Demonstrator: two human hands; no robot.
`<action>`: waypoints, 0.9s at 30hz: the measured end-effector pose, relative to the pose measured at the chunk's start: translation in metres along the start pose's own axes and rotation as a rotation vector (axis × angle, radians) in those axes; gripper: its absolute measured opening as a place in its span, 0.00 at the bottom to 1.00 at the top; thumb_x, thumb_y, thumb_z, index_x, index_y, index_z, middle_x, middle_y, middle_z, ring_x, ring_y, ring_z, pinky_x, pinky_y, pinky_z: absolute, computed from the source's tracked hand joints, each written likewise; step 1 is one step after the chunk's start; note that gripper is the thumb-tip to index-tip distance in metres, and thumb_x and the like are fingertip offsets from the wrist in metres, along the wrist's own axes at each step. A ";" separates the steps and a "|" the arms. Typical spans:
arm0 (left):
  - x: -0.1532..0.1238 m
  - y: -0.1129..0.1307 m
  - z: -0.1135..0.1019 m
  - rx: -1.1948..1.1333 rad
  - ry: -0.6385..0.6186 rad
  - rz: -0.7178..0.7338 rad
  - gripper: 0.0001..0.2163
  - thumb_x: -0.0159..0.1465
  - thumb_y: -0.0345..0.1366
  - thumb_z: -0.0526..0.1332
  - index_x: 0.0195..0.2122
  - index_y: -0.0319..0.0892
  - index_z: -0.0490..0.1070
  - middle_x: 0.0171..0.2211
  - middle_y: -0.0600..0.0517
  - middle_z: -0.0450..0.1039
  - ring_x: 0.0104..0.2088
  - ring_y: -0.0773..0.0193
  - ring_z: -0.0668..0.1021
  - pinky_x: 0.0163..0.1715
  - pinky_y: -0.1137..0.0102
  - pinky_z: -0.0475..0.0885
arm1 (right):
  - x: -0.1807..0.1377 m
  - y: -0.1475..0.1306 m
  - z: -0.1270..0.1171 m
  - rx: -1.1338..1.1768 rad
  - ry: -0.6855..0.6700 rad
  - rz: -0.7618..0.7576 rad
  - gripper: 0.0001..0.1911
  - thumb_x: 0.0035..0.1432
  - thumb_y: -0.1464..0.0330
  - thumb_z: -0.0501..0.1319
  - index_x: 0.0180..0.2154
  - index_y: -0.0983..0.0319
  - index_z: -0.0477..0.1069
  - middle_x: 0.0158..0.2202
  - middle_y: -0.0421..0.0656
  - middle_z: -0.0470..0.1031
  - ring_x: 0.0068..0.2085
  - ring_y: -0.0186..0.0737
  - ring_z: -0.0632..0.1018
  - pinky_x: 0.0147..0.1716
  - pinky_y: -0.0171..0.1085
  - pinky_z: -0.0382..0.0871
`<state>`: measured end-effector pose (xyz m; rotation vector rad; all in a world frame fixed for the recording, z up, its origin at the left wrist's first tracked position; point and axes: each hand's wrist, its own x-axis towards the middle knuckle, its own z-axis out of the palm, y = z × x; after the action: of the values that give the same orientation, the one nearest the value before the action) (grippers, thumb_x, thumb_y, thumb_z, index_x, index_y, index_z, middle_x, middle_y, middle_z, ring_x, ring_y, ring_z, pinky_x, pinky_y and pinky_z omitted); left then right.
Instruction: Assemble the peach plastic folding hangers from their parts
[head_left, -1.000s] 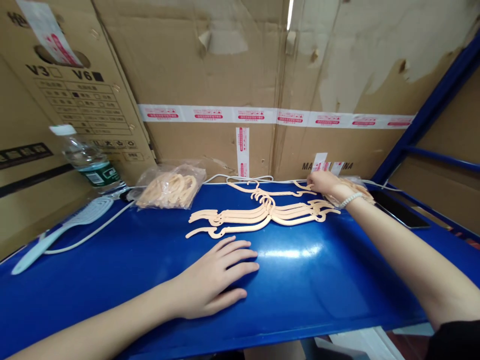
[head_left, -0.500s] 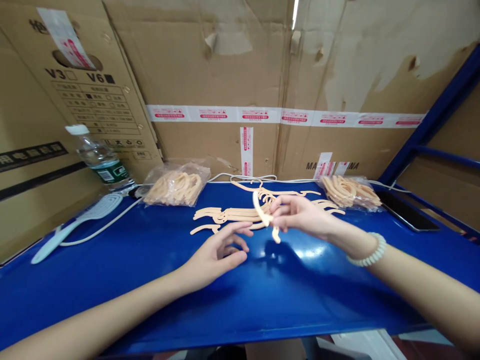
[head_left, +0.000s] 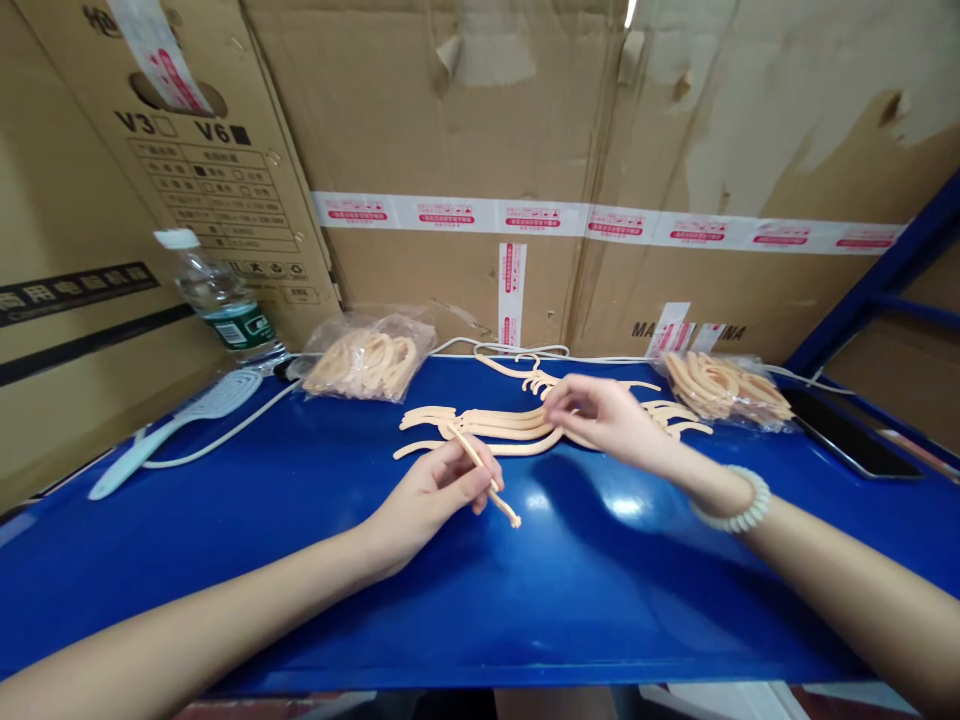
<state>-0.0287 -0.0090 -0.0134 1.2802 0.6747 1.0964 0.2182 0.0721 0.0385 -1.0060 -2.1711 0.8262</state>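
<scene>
My left hand (head_left: 446,480) is closed on a thin beige plastic hanger arm (head_left: 504,505), which slants down to the right between thumb and fingers, clear of the table. Part of the piece is hidden by the fingers. Just beyond lie several beige plastic hangers (head_left: 502,428), roughly side by side, with their hooks at the middle. My right hand (head_left: 600,415) hovers at the middle of these hangers, its fingers curved and a little apart, slightly blurred. Nothing shows in its grasp. It covers part of the hangers, so contact cannot be made out.
Clear bags of beige pieces lie at the back left (head_left: 364,360) and back right (head_left: 724,385). A water bottle (head_left: 232,310) and a pale hairbrush (head_left: 187,420) are on the left. A dark phone (head_left: 855,435) lies right. A white cable (head_left: 225,440) runs behind; cardboard (head_left: 450,130) walls the back.
The loose hanger arm has passed from my right hand to my left, which has closed on it. My right hand has let go and is now over the hangers. The view has shifted slightly.
</scene>
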 end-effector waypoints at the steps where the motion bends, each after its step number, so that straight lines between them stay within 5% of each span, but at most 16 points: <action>1: 0.001 0.000 -0.001 -0.001 0.026 -0.012 0.16 0.66 0.48 0.68 0.35 0.40 0.69 0.34 0.51 0.73 0.28 0.69 0.71 0.32 0.72 0.67 | 0.009 0.010 -0.014 -0.263 0.059 -0.030 0.05 0.64 0.70 0.61 0.40 0.62 0.75 0.40 0.47 0.82 0.42 0.44 0.83 0.46 0.43 0.76; 2: 0.001 0.000 -0.001 -0.010 0.050 -0.032 0.17 0.66 0.49 0.68 0.35 0.40 0.68 0.33 0.51 0.74 0.27 0.69 0.71 0.31 0.72 0.67 | 0.018 0.021 -0.028 -0.506 0.084 -0.007 0.08 0.65 0.72 0.58 0.43 0.62 0.76 0.41 0.47 0.82 0.43 0.45 0.83 0.48 0.44 0.75; 5: 0.003 0.001 -0.001 -0.072 0.102 -0.110 0.20 0.66 0.53 0.67 0.38 0.42 0.64 0.33 0.49 0.77 0.24 0.70 0.71 0.27 0.73 0.66 | 0.038 0.057 -0.056 -0.657 0.065 0.059 0.13 0.60 0.76 0.61 0.46 0.66 0.77 0.48 0.55 0.81 0.52 0.53 0.80 0.56 0.48 0.70; 10: 0.004 0.002 -0.001 -0.145 0.117 -0.166 0.21 0.65 0.53 0.67 0.39 0.42 0.63 0.35 0.47 0.80 0.23 0.69 0.74 0.26 0.72 0.68 | 0.049 0.090 -0.064 -0.717 -0.086 0.133 0.08 0.59 0.75 0.63 0.39 0.65 0.80 0.41 0.51 0.83 0.42 0.47 0.82 0.45 0.39 0.73; 14: 0.006 -0.001 -0.006 -0.157 0.112 -0.142 0.18 0.62 0.43 0.74 0.39 0.41 0.65 0.33 0.50 0.78 0.27 0.69 0.75 0.29 0.73 0.69 | 0.053 0.075 -0.071 -0.693 -0.172 0.162 0.06 0.58 0.73 0.62 0.34 0.65 0.79 0.32 0.47 0.82 0.33 0.43 0.81 0.34 0.36 0.71; 19: 0.008 -0.001 -0.010 -0.154 0.144 -0.146 0.19 0.55 0.39 0.78 0.38 0.40 0.70 0.31 0.53 0.75 0.29 0.69 0.75 0.31 0.73 0.70 | 0.049 0.034 -0.094 -0.662 -0.199 0.127 0.07 0.58 0.69 0.61 0.35 0.63 0.78 0.32 0.45 0.82 0.32 0.42 0.80 0.34 0.36 0.70; 27: 0.012 0.009 -0.019 -0.172 0.267 -0.115 0.21 0.49 0.44 0.81 0.34 0.37 0.76 0.25 0.54 0.72 0.27 0.69 0.73 0.31 0.74 0.69 | -0.016 0.002 -0.102 -0.756 0.071 -0.156 0.11 0.65 0.60 0.56 0.35 0.59 0.71 0.32 0.46 0.78 0.32 0.44 0.78 0.31 0.39 0.68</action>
<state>-0.0431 0.0084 -0.0069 0.9460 0.8244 1.2142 0.3016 0.0887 0.0966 -1.1534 -2.5020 -0.1390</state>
